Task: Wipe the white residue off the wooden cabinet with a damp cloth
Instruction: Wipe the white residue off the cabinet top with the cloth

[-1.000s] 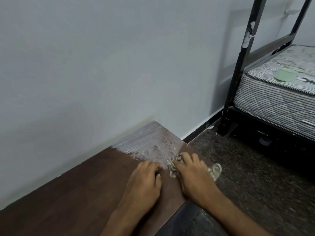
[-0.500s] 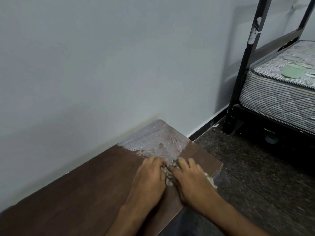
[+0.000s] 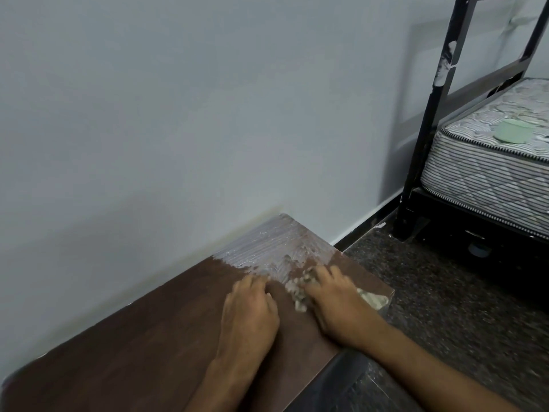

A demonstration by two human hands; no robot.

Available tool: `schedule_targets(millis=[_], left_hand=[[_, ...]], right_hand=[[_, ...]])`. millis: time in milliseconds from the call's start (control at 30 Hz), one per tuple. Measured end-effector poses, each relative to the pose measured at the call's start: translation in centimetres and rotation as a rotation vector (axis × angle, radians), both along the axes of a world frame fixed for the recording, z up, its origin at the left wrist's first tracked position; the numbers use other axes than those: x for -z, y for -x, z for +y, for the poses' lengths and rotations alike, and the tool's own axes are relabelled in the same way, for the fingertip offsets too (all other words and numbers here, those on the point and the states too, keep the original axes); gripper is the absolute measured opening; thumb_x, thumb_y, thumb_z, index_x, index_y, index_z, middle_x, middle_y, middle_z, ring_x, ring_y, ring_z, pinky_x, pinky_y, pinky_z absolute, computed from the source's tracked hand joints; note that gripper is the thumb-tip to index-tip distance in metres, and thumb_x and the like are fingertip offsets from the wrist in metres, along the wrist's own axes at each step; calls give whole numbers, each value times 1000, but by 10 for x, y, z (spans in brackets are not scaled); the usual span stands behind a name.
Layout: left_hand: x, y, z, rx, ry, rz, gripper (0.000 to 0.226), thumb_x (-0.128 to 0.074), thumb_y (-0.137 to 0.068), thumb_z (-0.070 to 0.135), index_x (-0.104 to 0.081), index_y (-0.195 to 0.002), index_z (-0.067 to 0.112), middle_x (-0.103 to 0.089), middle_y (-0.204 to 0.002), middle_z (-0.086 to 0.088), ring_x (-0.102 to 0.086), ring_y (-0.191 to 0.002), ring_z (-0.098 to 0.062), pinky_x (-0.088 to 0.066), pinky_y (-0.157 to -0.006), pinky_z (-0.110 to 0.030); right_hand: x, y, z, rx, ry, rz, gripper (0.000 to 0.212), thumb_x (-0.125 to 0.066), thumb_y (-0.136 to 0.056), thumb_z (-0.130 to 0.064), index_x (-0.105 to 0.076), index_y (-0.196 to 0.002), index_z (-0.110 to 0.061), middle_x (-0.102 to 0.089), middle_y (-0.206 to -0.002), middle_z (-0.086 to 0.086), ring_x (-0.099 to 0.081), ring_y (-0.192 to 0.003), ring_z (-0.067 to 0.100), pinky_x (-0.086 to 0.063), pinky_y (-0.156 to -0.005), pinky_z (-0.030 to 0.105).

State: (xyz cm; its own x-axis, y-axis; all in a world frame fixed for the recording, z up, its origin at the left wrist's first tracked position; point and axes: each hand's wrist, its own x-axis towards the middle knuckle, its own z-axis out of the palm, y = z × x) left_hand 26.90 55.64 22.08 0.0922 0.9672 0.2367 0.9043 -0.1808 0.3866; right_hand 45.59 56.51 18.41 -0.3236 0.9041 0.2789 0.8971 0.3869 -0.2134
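Cloth (image 3: pixel 300 289) under right hand (image 3: pixel 338 304), prob. pressed, cabinet (image 3: pixel 148 337)

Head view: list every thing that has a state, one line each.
wooden cabinet: near part wiped, far corner coated.
white residue: streaked, partly wiped.
cloth: crumpled, soiled, under right hand.
right hand: pressing cloth on top.
left hand: resting on bare wood.
mattress: bare, on black frame.

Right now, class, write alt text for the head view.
A right hand presses a cloth on a wooden cabinet, beside white residue at its far corner; the left hand rests flat alongside.
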Motion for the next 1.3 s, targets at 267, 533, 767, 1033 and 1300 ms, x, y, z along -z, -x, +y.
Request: schedule_targets(millis=[267,533,767,1033,1300], left_hand=[[6,5,2,-11,-14,25,32,-51,-93,25,-59,-124,21,-58,-121,5,-50,-110,-14,-42,-97,-29],[7,11,5,5,-33,59,33,-50,-94,25,-57,-126,20,-56,-122,5,-49,-111,-12,-42,-99,-29],[4,8,10,35,-22,60,31,-49,-95,25,-56,-125,21,-54,-130,4,-47,-117,-14,-40,-103,-32],[5,7,9,30,-21,56,30,-49,-95,26,-56,-124,21,-55,-125,5,-48,-113,-12,-41,-101,-28],[6,19,15,20,-55,95,29,-48,-97,25,-63,-121,18,-61,-114,3,-55,-103,-14,-46,-94,-30]], right_hand=[[-1,42,-5,-64,-19,-14,38,-45,-94,-25,-53,-131,-24,-42,-126,5,-44,-106,28,-44,-81,43],[-10,3,31,177,23,-25,35,-43,-98,-26,-52,-132,-24,-41,-131,8,-38,-115,29,-41,-93,44],[9,-6,-8,-141,-47,-3,29,-53,-89,-32,-54,-117,-32,-48,-114,1,-48,-94,22,-46,-70,38],[-2,5,22,114,0,-40,36,-47,-95,-26,-53,-131,-27,-43,-129,7,-40,-109,27,-42,-84,41],[3,-34,5,0,-24,-31,37,-55,-93,-33,-59,-129,-27,-48,-118,6,-46,-100,25,-48,-79,41]])
